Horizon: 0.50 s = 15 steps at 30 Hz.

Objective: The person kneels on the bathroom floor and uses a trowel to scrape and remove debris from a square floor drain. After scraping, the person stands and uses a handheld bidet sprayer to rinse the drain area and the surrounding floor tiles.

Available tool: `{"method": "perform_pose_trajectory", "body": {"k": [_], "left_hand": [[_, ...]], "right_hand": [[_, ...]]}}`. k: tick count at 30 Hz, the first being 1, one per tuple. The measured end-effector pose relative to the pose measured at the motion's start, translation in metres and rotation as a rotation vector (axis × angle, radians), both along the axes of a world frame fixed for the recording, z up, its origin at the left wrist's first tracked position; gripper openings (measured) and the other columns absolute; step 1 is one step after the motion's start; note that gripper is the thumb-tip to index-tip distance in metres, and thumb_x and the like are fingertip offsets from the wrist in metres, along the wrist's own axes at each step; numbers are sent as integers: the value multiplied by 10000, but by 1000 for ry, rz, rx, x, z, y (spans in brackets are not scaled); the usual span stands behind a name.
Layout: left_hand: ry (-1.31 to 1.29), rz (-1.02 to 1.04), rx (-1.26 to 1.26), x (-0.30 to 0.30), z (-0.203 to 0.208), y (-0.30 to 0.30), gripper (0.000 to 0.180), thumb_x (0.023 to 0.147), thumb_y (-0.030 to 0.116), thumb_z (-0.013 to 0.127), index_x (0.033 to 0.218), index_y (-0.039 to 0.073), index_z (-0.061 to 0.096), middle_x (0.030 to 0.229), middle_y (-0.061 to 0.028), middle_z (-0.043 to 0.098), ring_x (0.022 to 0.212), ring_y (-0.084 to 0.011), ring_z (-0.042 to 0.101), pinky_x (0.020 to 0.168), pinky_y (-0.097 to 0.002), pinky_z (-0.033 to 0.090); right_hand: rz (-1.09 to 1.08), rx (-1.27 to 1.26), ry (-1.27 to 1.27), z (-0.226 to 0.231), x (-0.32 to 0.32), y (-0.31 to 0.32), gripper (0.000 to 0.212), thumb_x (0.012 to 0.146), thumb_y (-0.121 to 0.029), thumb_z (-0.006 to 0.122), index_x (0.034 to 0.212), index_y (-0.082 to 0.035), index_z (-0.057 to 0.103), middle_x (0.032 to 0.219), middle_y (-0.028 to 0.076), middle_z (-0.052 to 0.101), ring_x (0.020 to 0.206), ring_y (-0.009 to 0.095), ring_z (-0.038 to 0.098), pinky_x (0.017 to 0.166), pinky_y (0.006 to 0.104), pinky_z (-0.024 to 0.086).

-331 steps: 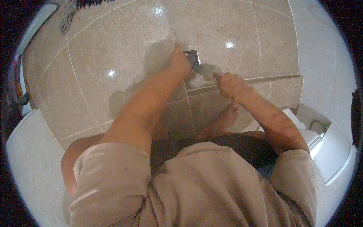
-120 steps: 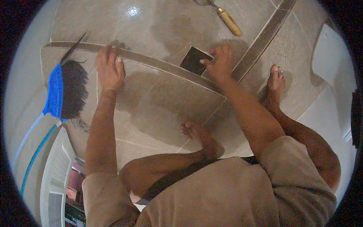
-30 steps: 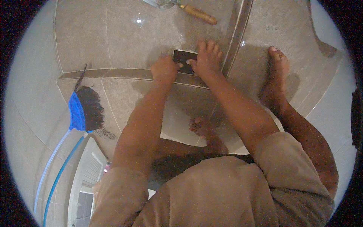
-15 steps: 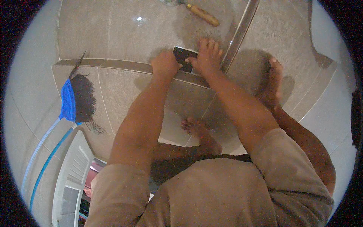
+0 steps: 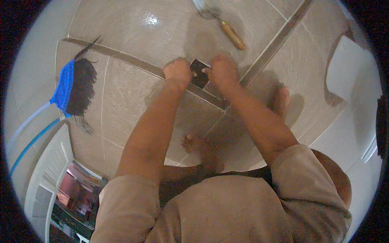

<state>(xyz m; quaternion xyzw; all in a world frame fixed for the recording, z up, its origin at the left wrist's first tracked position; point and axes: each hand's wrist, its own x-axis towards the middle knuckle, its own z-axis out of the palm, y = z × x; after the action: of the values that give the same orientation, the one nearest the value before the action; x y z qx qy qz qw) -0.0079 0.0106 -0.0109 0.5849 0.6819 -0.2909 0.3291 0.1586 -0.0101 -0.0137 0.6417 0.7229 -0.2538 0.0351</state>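
Note:
Both my hands are low over the beige tiled floor, one on each side of a small dark rectangular piece point(image 5: 200, 82) lying on the brown border strip. My left hand point(image 5: 176, 73) is closed at its left edge, thumb laid toward its middle. My right hand point(image 5: 224, 72) is curled at its right edge, with the thumb on its face. The undersides of the fingers are hidden. Beyond my right hand lies a trowel point(image 5: 232, 35) with a wooden handle and a metal blade.
A blue broom point(image 5: 64, 91) with dark bristles leans at the left, beside a second blue pole point(image 5: 32, 142). Behind them is a white slatted door point(image 5: 49, 162). A white curved fixture point(image 5: 351, 69) stands at the right. My bare feet are on the tiles below my hands.
The view has turned and shifted, so the broom and trowel sit elsewhere in it. My right hand's fingers were spread; now they are curled in. Both hands stay by the dark piece.

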Motion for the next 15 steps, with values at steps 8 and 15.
{"method": "perform_pose_trajectory", "body": {"k": [8,15], "left_hand": [[-62,3,-41,8,3,-6,363,850,409,785,1077,126,784,1166,-110,750,1135,-280,710,921,-419,582],[-148,-31,-75,11,10,-4,226,943,251,663,1087,132,792,1069,-88,777,1005,-281,756,819,-427,608]], "right_hand": [[82,-428,-139,21,2,26,428,855,-434,796,937,-15,759,925,202,742,878,385,733,784,498,575],[-24,-318,-301,22,-17,15,357,861,-384,776,914,-32,746,968,185,734,876,384,731,776,494,585]]}}
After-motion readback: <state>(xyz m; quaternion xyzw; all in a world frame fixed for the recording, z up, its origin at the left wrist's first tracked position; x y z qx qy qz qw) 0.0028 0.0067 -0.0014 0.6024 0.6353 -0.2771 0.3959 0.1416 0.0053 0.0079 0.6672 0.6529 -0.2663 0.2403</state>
